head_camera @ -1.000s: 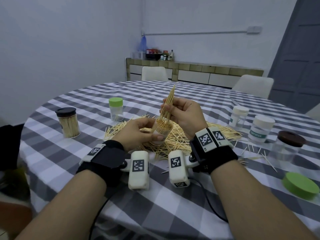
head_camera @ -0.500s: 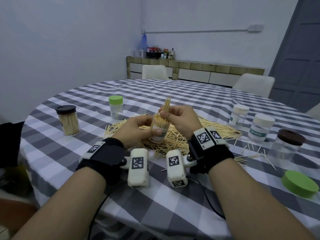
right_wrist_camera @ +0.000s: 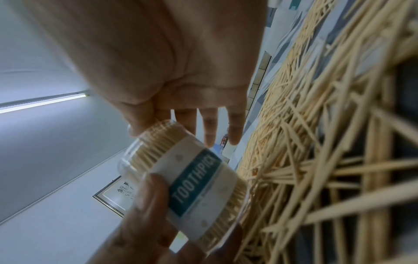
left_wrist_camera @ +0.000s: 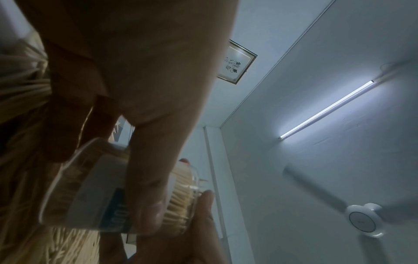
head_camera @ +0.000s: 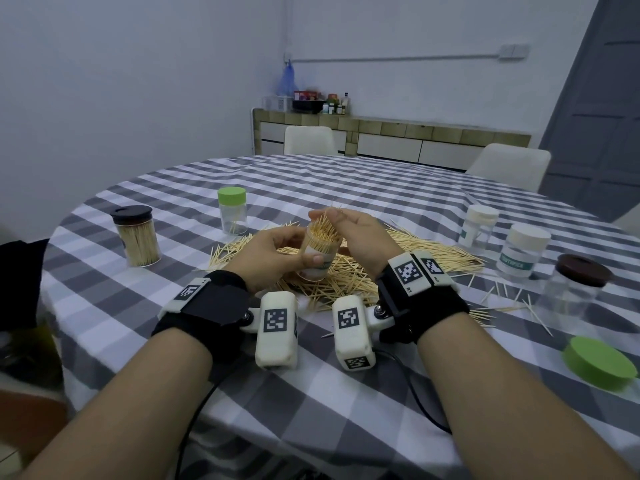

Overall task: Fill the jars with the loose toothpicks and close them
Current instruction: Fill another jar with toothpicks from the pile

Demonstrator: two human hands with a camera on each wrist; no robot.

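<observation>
Nearest us, w/ our left hand we wrap thumb and fingers round the open jar, tilted a bit, held just above the toothpick pile on the table. Our right hand sits over the jar mouth, thumb and forefinger pinched on the tips of the toothpicks packed inside, other fingers fairly straight. Further out, L to R: full black-lid jar, green-lid jar, two white-lid jars and a brown-lid jar; loose green lid near right.
</observation>
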